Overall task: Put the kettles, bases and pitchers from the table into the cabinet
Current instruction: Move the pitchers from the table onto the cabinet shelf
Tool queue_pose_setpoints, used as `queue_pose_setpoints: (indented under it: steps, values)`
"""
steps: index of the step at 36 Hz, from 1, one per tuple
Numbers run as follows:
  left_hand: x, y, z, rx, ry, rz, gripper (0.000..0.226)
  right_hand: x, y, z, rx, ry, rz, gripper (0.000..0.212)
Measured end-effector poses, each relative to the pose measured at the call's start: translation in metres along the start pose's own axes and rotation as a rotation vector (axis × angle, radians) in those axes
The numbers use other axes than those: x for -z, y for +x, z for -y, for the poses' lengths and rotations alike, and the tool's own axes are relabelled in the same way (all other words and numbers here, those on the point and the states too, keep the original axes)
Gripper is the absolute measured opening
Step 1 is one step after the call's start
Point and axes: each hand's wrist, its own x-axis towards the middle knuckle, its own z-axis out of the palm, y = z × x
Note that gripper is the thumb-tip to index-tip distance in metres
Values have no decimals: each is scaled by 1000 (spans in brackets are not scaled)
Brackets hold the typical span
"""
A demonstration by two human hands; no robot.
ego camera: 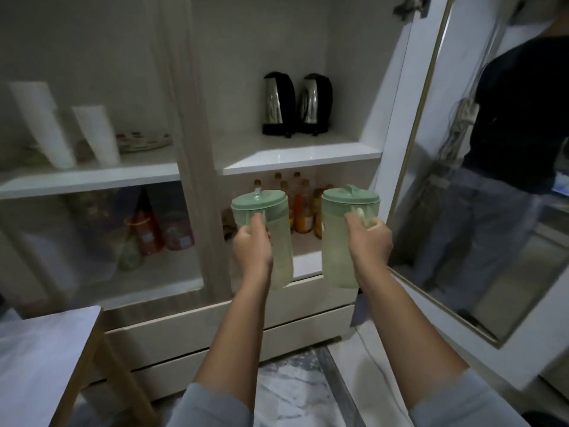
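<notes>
I hold two pale green lidded pitchers upright in front of the open cabinet. My left hand [252,246] grips the handle of the left pitcher [277,229]. My right hand [369,241] grips the handle of the right pitcher [337,241]. Both pitchers hang level with the cabinet's lower shelf. On the upper shelf [301,157] stand two steel-and-black kettles [278,104] [315,103] side by side on their black bases, at the back.
Several orange bottles [300,204] fill the lower shelf behind the pitchers. The glass cabinet door [480,211] stands open on the right and reflects a person. Behind the shut left door are white cups [95,134] and jars. A table corner [46,349] lies at bottom left.
</notes>
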Motion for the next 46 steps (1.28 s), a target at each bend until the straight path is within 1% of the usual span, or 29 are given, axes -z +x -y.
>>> queue_pose_setpoints:
  steps: [5, 9, 12, 15, 21, 27, 31, 37, 39, 43, 46]
  values:
    - [-6, 41, -34, -104, -3, 87, 34, -37, 17, 30, 47, 40, -35, 19]
    - [-8, 82, -68, -248, 10, 97, 37, -71, 33, 57, 115, 105, -54, 18]
    - [-13, 97, -88, -318, -1, 94, 38, -84, 42, 70, 158, 151, -90, 17]
    - [-18, 112, -98, -352, -15, 100, 38, -95, 51, 78, 170, 165, -126, 15]
    - [-36, 141, -92, -343, -49, 131, 37, -106, 73, 78, 191, 167, -183, 14]
    - [-64, 168, -90, -355, -39, 105, 37, -114, 111, 86, 210, 231, -192, 12]
    - [-83, 188, -92, -392, -21, 74, 36, -125, 141, 89, 209, 288, -153, 13]
    - [-120, 223, -99, -435, -20, -17, 36, -147, 199, 95, 215, 353, -32, 13]
    - [-137, 238, -104, -450, -27, -57, 35, -153, 225, 101, 188, 433, 38, 15]
    - [-166, 269, -114, -481, -42, -154, 35, -166, 268, 116, 185, 484, 159, 22]
    - [-179, 290, -118, -499, 12, -252, 35, -178, 293, 124, 194, 533, 219, 29]
